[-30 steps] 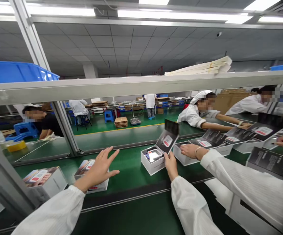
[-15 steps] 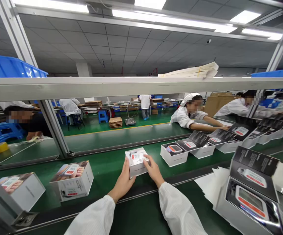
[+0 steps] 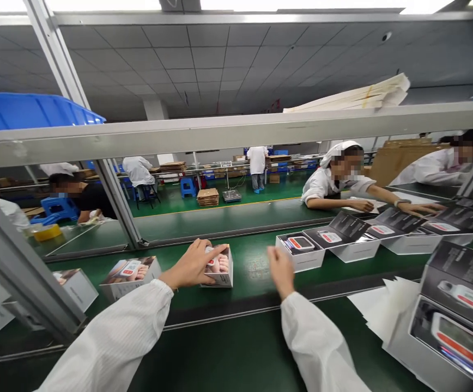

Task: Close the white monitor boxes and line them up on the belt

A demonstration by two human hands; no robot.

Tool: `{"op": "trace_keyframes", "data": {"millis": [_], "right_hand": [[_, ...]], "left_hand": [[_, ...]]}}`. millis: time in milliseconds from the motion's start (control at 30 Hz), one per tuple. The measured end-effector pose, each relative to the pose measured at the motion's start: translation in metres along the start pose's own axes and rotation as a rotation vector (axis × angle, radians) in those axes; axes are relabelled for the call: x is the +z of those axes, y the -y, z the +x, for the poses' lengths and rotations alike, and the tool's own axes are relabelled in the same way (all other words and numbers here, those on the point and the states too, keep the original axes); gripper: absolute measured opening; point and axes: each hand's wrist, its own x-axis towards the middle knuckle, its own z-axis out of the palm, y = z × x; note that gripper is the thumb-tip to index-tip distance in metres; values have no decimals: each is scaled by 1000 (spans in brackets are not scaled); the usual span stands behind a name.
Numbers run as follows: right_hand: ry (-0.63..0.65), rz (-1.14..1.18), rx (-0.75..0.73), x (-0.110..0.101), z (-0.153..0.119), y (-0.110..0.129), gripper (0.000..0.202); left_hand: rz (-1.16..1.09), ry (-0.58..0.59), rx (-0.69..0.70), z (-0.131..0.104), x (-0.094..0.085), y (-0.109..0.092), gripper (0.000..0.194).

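Note:
My left hand (image 3: pixel 195 264) is wrapped over a closed white carton (image 3: pixel 224 264) with a picture printed on its top, which sits on the green conveyor belt (image 3: pixel 253 267). To its right, my right hand (image 3: pixel 281 270) is loosely curled like a fist, slightly blurred, with nothing visible in it. Just beyond that hand stands an open box (image 3: pixel 302 253) with a white-and-orange device with a screen inside. Another closed printed carton (image 3: pixel 130 275) rests on the belt to the left of my left hand.
Several open boxes with raised dark lids (image 3: pixel 346 226) line the belt on the right. Nearer, a large open box (image 3: pixel 444 326) stands beside white paper sheets (image 3: pixel 379 305). A metal post (image 3: pixel 117 201) rises at left. Across the line, a co-worker (image 3: pixel 334 177) reaches toward the boxes.
The carton, earlier between both hands, is now lower on the belt, turned to another face, with only my left hand on it. My right hand has moved right, away from it. The view has shifted.

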Motion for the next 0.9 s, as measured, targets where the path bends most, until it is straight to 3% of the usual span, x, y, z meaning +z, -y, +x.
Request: {"op": "trace_keyframes", "data": {"millis": [67, 100, 133, 167, 233, 333, 433, 500, 633, 700, 767, 900], "right_hand": [[-443, -136, 34, -37, 20, -15, 49], [-618, -175, 131, -54, 31, -25, 50], [-735, -181, 246, -69, 42, -35, 53], [-767, -140, 342, -80, 52, -44, 56], [-617, 47, 423, -94, 68, -60, 56], [-320, 285, 335, -91, 81, -71, 46], [-283, 327, 238, -77, 78, -73, 49], [-229, 339, 141, -69, 69, -72, 53], [-6, 264, -20, -63, 42, -66, 51], [77, 162, -54, -62, 30, -61, 47], [119, 71, -68, -60, 23, -55, 44], [174, 77, -32, -53, 16, -45, 46]], "left_hand": [[1, 56, -49, -14, -4, 13, 94], [-6, 91, -73, -21, -6, 19, 94], [-17, 127, -98, -27, -8, 26, 94], [-29, 161, -120, -33, -10, 32, 93], [-44, 204, -143, -42, -13, 43, 93], [-23, 223, -137, -48, -12, 57, 90], [49, 137, -154, -44, -8, 56, 87], [70, 4, -152, -35, -6, 40, 83], [30, -258, -39, 1, 3, -18, 72], [-27, -297, 21, 27, 18, -46, 70], [-156, -249, 20, 55, 44, -67, 75], [-531, -103, -162, 94, 108, -87, 91]]}}
